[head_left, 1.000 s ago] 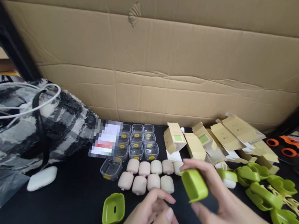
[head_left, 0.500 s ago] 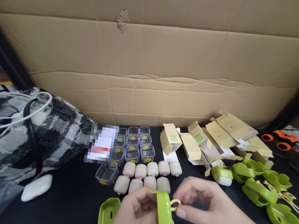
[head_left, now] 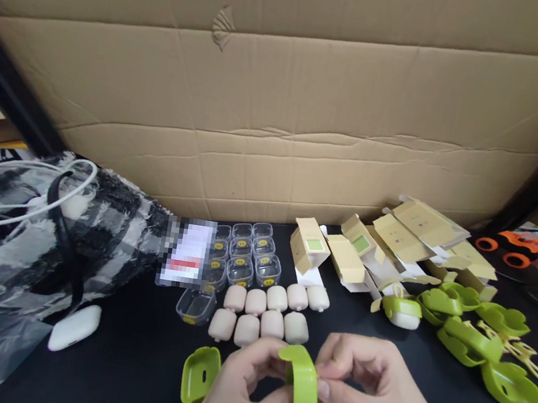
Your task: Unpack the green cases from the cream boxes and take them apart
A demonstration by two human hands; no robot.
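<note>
My left hand (head_left: 254,388) is closed around a light-green plastic cover (head_left: 305,389), holding it on edge with its curved wall facing right. My right hand (head_left: 367,384) presses thumb and fingertips together at the cover's right side. They pinch the pale-yellow loop strap, which is almost wholly hidden behind the fingers. Left of my left hand, a second green cover (head_left: 200,376) with a slot lies on the black surface. Beyond my hands sit two rows of small, rounded beige and pinkish pieces (head_left: 273,325).
Clear cups with yellow stickers (head_left: 239,270) stand behind the beige pieces. Opened small cartons (head_left: 346,260) lie at the back right. More green covers (head_left: 516,392), yellow straps (head_left: 520,350) and a green-and-white piece (head_left: 401,311) are at right. A white case (head_left: 75,327) and fringed bag (head_left: 106,238) lie left.
The green cover has turned slightly and moved a little right. My right fingers have closed in against it, covering the yellow loop that showed earlier. The view has shifted slightly.
</note>
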